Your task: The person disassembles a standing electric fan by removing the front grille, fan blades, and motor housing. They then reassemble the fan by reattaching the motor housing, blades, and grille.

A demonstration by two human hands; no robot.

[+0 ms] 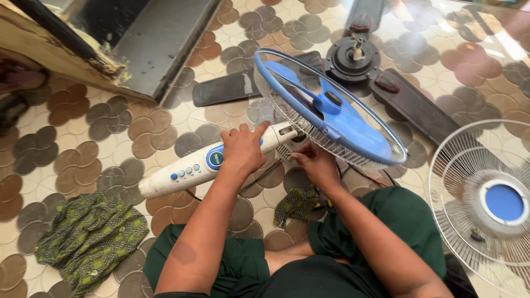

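Observation:
A white fan body [187, 169] with blue buttons lies tilted across my lap above the patterned floor. Its wire rear guard with blue rim and blue blades [331, 113] faces up and to the right. My left hand [242, 149] grips the white neck of the fan from above. My right hand [316, 163] reaches under the guard at the motor housing; its fingers are partly hidden, and what they hold cannot be made out.
A detached white front grille with a blue centre [486, 201] lies at the right. A dark ceiling fan motor with blades [353, 60] rests on the floor behind. Green patterned cloth [88, 237] sits at the left, a smaller piece [297, 203] near my knee. A wooden edge [61, 60] is upper left.

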